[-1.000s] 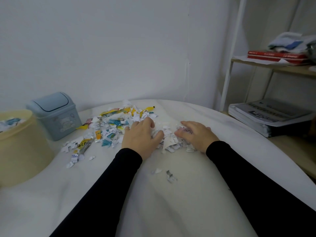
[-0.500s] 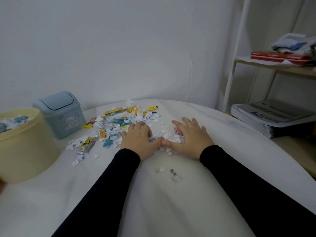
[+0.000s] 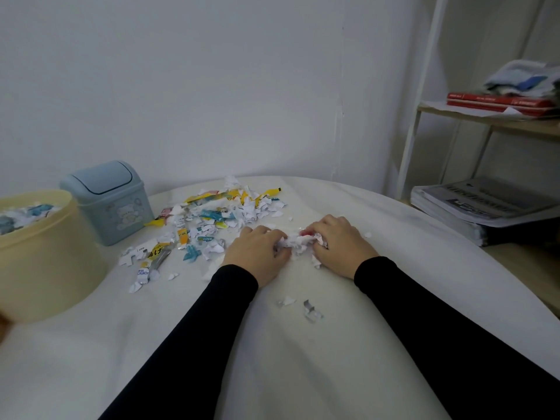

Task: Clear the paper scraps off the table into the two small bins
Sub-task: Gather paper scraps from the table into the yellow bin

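Head view: I am squeezing a wad [image 3: 298, 241] of scraps between my left hand [image 3: 257, 253] and right hand [image 3: 341, 247], fingers of both curling round it on the table [image 3: 394, 237]. The paper is looking light, soft and loose, so I am judging it best cupped from both sides, or bits will be slipping out. Half a second ago my right fingers were lying flat; now they are bunching inward. More scraps [image 3: 212, 219] are lying near the blue bin [image 3: 106, 201] and yellow bin [image 3: 45, 253].
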{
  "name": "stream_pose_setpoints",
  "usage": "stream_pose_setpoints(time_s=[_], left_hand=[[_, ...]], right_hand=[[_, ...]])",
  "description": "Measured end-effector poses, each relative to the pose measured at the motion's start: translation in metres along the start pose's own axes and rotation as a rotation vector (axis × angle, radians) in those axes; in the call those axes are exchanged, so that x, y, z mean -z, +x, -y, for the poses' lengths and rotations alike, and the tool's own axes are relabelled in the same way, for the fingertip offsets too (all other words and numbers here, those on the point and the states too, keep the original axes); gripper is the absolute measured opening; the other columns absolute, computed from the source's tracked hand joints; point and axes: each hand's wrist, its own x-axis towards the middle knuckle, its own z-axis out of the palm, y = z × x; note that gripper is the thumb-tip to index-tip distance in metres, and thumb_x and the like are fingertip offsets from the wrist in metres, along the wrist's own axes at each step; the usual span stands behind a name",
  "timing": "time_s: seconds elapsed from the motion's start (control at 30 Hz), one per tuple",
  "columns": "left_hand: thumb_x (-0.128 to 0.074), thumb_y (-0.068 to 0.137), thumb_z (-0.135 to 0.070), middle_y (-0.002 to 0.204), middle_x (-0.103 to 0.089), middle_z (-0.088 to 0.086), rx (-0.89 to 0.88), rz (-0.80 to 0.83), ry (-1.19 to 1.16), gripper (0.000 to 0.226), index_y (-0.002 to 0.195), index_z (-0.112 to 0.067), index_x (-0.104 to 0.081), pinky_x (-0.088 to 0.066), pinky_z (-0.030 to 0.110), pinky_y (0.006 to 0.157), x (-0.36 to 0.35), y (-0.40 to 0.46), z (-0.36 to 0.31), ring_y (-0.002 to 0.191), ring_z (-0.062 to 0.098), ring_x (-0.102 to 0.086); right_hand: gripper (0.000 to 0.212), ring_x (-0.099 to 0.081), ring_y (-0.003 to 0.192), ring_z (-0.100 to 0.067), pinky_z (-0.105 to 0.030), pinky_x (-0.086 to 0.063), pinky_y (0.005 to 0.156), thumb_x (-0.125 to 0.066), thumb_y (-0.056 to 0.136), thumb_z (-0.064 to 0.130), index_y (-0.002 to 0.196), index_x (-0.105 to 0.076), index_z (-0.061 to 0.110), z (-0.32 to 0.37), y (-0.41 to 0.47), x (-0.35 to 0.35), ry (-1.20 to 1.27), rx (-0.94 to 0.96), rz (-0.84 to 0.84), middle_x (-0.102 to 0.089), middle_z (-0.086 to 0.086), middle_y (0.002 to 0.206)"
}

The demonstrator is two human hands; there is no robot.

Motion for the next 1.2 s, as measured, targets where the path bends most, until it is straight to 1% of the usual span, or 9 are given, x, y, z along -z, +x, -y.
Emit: stream_pose_setpoints(time_s=[0.1,0.23,0.37,0.47,0.53,0.63,0.8,1.0,1.2], left_hand=[[-0.039,0.096,-0.025,0.114,-0.061,0.005,0.000,-0.070,-0.025,0.031,0.123,-0.023,-0.054,-0.042,0.035,0.083,0.003,-0.004,0.001,0.109,0.026,-0.048],[-0.037,0.099,-0.020,0.116,-0.061,0.011,0.026,-0.159,-0.119,0.035,0.132,-0.019,-0.048,-0.042,0.034,0.088,0.006,-0.014,0.006,0.109,0.028,-0.054],[-0.037,0.100,-0.015,0.125,-0.058,0.010,0.073,-0.272,-0.247,0.035,0.133,-0.016,-0.048,-0.038,0.027,0.091,0.012,-0.028,0.007,0.115,0.026,-0.052],[-0.038,0.100,-0.017,0.132,-0.055,0.008,0.117,-0.360,-0.359,0.038,0.138,-0.017,-0.044,-0.034,0.018,0.092,0.018,-0.039,0.005,0.121,0.023,-0.049],[-0.040,0.100,-0.015,0.134,-0.055,0.007,0.118,-0.394,-0.448,0.042,0.141,-0.021,-0.040,-0.030,0.011,0.087,0.023,-0.048,0.003,0.122,0.022,-0.049],[-0.041,0.094,-0.001,0.122,-0.059,0.020,0.075,-0.414,-0.564,0.058,0.145,-0.029,-0.033,-0.039,0.021,0.084,0.034,-0.064,0.000,0.109,0.033,-0.054],[-0.035,0.088,0.010,0.116,-0.061,0.021,0.041,-0.390,-0.545,0.063,0.142,-0.023,-0.040,-0.039,0.024,0.084,0.052,-0.076,0.009,0.106,0.037,-0.054],[-0.036,0.089,0.009,0.110,-0.063,0.024,0.018,-0.447,-0.470,0.056,0.139,-0.016,-0.044,-0.037,0.022,0.081,0.097,-0.078,0.039,0.102,0.037,-0.056],[-0.034,0.093,0.003,0.091,-0.061,0.003,0.074,-0.478,-0.495,0.054,0.138,-0.026,-0.042,-0.037,0.007,0.054,0.143,-0.086,0.084,0.058,0.004,-0.046]], right_hand=[[0.024,-0.051,0.101,-0.027,-0.032,-0.041,0.082,-0.046,0.091,0.018,0.109,-0.062,0.015,0.003,-0.003,-0.001,0.076,-0.045,-0.013,-0.055,-0.009,0.104],[0.019,-0.052,0.079,-0.026,-0.029,-0.036,0.065,-0.048,0.090,0.022,0.081,-0.061,0.013,0.011,-0.010,0.004,0.154,-0.090,-0.081,-0.055,-0.006,0.080],[0.036,-0.050,0.063,-0.032,-0.037,-0.041,0.057,-0.045,0.078,0.037,0.063,-0.052,0.006,0.018,-0.018,0.008,0.268,-0.141,-0.186,-0.050,-0.013,0.059],[0.042,-0.036,0.058,-0.028,-0.035,-0.035,0.054,-0.052,0.086,0.035,0.054,-0.043,0.008,0.025,-0.022,0.007,0.299,-0.182,-0.257,-0.035,-0.011,0.055],[0.045,-0.038,0.057,-0.030,-0.036,-0.038,0.054,-0.051,0.088,0.035,0.053,-0.043,0.007,0.030,-0.023,0.006,0.366,-0.207,-0.317,-0.039,-0.016,0.057],[0.046,-0.056,0.064,-0.033,-0.036,-0.049,0.061,-0.046,0.090,0.036,0.066,-0.054,-0.003,0.038,-0.028,0.005,0.462,-0.243,-0.353,-0.060,-0.020,0.068],[0.037,-0.034,0.052,-0.021,-0.030,-0.028,0.051,-0.045,0.090,0.024,0.057,-0.037,0.008,0.063,-0.024,0.021,0.388,-0.216,-0.246,-0.036,-0.008,0.057],[0.027,-0.030,0.053,-0.021,-0.027,-0.026,0.049,-0.048,0.081,0.017,0.057,-0.042,0.006,0.106,0.001,0.050,0.582,-0.185,-0.280,-0.039,-0.006,0.054],[0.041,-0.021,0.048,-0.015,-0.026,-0.020,0.045,-0.052,0.081,0.014,0.049,-0.026,0.016,0.164,0.027,0.058,0.676,-0.081,-0.320,-0.024,0.005,0.040]])
